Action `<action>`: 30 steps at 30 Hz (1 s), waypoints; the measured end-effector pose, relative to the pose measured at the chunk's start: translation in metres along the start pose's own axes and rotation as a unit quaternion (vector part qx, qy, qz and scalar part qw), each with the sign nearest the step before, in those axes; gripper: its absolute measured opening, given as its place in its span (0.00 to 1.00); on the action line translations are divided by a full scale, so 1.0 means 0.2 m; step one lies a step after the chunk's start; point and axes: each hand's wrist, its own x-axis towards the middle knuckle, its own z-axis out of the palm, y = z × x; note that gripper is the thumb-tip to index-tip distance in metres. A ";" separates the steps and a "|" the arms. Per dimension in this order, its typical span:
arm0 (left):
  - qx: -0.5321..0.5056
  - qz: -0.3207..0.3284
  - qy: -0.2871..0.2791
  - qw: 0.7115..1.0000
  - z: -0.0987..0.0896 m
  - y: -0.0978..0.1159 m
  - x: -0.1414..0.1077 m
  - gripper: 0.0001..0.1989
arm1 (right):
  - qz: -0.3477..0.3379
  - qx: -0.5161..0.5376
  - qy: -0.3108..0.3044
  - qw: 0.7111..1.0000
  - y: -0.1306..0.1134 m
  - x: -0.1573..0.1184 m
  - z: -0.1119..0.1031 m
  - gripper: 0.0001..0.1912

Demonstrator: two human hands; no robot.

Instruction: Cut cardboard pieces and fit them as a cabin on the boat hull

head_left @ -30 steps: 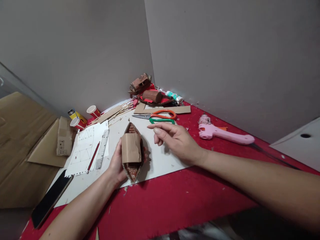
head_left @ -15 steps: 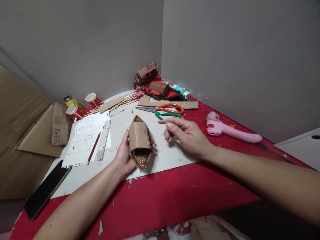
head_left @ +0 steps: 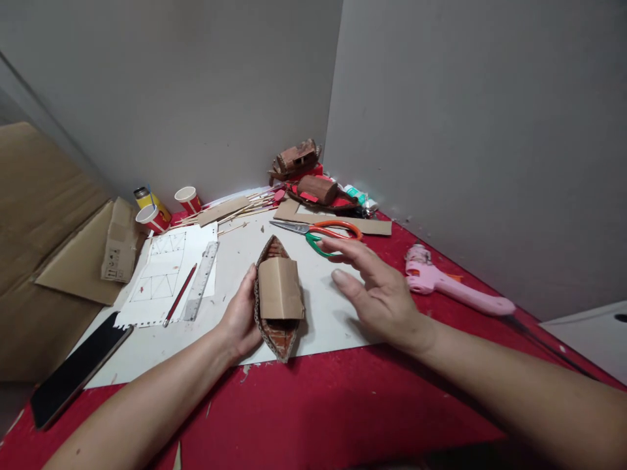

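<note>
Over a white sheet [head_left: 238, 261] on a red table [head_left: 323, 411] by grey walls [head_left: 206, 98], grips the cardboard boat [head_left: 280, 288] at lower centre in left hand [head_left: 241, 316], now spreading right hand [head_left: 382, 297] wider than before.

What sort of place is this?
Likely a hobby craft table in a room corner: a cardboard boat in the left hand, scissors, and a pink glue gun.
</note>
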 end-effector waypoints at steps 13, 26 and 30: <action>0.036 0.065 -0.013 0.997 -0.01 -0.07 -0.03 0.26 | -0.281 -0.203 -0.138 0.928 -0.08 -0.04 0.08 0.28; 0.034 0.061 -0.005 0.998 -0.04 -0.09 -0.02 0.27 | -0.228 -0.189 -0.186 0.937 -0.04 -0.05 0.12 0.31; 0.030 0.052 -0.018 0.998 -0.03 -0.09 -0.02 0.29 | -0.222 -0.171 -0.186 0.942 -0.02 -0.05 0.13 0.32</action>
